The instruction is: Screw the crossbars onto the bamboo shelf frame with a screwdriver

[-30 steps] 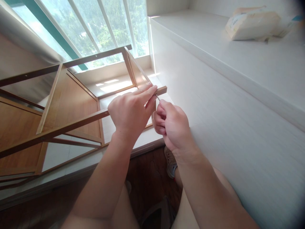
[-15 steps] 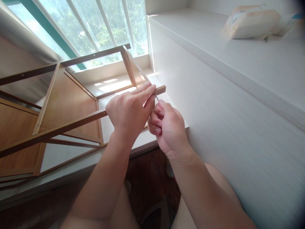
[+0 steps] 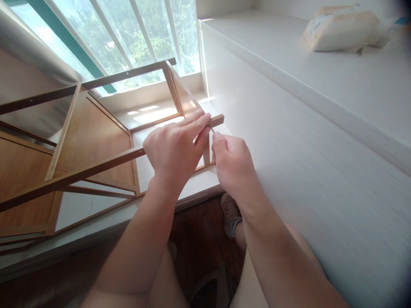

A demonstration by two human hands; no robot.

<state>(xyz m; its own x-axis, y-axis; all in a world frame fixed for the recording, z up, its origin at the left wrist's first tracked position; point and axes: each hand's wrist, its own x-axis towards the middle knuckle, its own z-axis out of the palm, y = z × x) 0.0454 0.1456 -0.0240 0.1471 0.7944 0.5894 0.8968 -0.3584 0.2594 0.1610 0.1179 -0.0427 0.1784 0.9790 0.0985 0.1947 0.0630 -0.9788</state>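
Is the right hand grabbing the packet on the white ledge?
No, the right hand pinches a thin metal tool at the wooden bar, while the packet lies apart on the ledge.

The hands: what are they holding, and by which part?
Left hand: the wooden rail, near one end. Right hand: a thin metal rod, behind its exposed tip; the rest is hidden.

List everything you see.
Wooden shelf frame: one, brown, centre-left
Metal tool: one, grey, frame's right end
Ledge: one, white, under frame
Barred window: one, teal and white, top left
Curtain: one, grey, upper left
Cabinet: one, white, right
Soft pack: one, cream, on cabinet
Floor: one, dark brown, bottom
Unclear object: one, dark, bottom centre
Shoe: one clear, beige, on floor
Legs: two, bare, bottom
Left hand: one, bare, on frame
Right hand: one, bare, on tool
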